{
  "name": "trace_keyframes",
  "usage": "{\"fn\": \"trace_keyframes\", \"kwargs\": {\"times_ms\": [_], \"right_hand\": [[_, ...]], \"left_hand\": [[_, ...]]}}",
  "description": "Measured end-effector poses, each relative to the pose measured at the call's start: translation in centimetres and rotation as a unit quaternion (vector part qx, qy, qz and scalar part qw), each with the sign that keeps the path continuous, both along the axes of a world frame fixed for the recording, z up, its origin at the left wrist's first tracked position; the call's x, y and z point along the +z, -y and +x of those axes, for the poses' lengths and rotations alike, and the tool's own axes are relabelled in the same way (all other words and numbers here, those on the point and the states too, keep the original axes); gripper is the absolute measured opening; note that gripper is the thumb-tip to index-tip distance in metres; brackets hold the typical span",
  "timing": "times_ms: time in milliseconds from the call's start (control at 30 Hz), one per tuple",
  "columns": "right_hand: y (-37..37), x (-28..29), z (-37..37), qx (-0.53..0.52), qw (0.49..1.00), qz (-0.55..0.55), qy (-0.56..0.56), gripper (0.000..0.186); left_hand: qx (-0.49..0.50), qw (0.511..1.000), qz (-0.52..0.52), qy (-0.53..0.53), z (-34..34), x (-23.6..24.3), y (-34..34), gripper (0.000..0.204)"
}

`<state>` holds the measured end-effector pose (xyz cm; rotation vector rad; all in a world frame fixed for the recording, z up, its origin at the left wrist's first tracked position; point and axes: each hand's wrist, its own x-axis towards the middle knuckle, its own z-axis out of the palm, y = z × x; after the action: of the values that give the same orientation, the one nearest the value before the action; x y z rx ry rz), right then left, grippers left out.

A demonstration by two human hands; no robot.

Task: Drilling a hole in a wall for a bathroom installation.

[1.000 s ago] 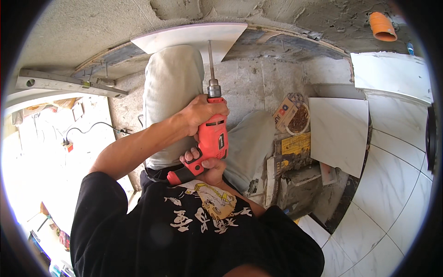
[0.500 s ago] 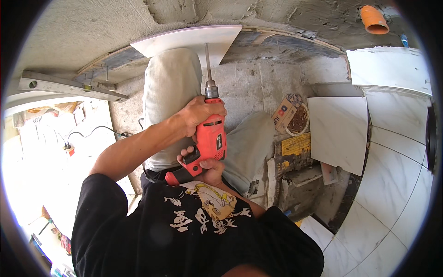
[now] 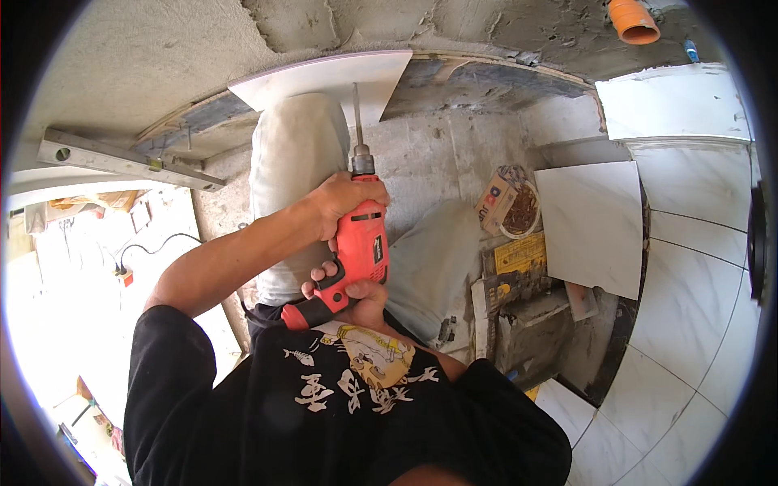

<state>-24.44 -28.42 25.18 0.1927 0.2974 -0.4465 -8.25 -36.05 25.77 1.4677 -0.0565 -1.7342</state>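
A red electric drill [image 3: 365, 239] is in both my hands, pointing away from me with a long bit [image 3: 357, 117] in its metal chuck. Just behind the chuck, my left hand [image 3: 352, 198] wraps round the front of the body. The black-and-red rear handle is in my right hand [image 3: 369, 301], its fingers curled by the trigger. Ahead, a white tile [image 3: 385, 73] leans at the wall, partly hidden by my raised left knee [image 3: 300, 138]. The bit's tip lies over the tile's face; whether it touches, I cannot tell.
On the right stand a round container [image 3: 519, 212] of brown stuff, a loose marbled tile [image 3: 590, 227] and a mortar-caked trough [image 3: 531, 332]. Laid white tiles [image 3: 681, 308] cover the far right. A metal spirit level [image 3: 130, 162] lies left; an orange pipe [image 3: 634, 22] juts out top right.
The view has shifted a little, and the surroundings on the right sit slightly further left. The drill appears slightly left and lower in the picture, with both hands keeping their hold.
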Motion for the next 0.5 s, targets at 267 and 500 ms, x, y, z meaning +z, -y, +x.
{"fn": "trace_keyframes", "kwargs": {"times_ms": [267, 500], "right_hand": [[-0.3, -1.4, -0.5, 0.011, 0.999, 0.015, -0.028, 0.067], [-0.2, -1.6, -0.6, 0.020, 0.999, 0.016, -0.039, 0.067]], "left_hand": [[0.015, 1.000, -0.023, -0.001, -0.5, -0.5, 0.0, 0.017], [0.047, 0.999, -0.006, -0.016, -0.6, -0.4, 0.1, 0.012]]}}
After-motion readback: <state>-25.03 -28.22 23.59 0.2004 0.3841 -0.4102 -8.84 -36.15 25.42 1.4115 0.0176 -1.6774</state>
